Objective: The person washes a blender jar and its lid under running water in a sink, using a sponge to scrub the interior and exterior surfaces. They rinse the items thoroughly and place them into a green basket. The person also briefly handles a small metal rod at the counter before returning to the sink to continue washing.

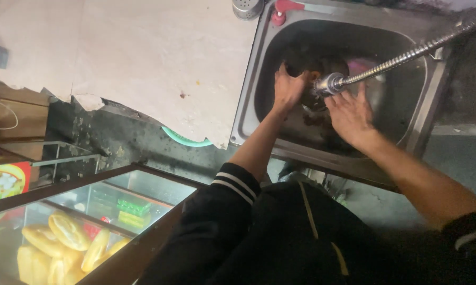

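Steel-grey and ribbed, the flexible metal spray hose (407, 55) runs its long axis from the upper right down-left into the stainless steel sink basin (407, 126), ending in a round nozzle (328, 84) that hangs between both hands. The right hand (351, 113) lies just below the nozzle, fingers spread flat, gripping nothing. The left hand (288, 89) is just beside it on the other side, its grip curled against a dark, blurred object (304, 55) in the basin; whether it clasps it I cannot tell. Left of the sink stretches the pale stone tabletop (143, 53).
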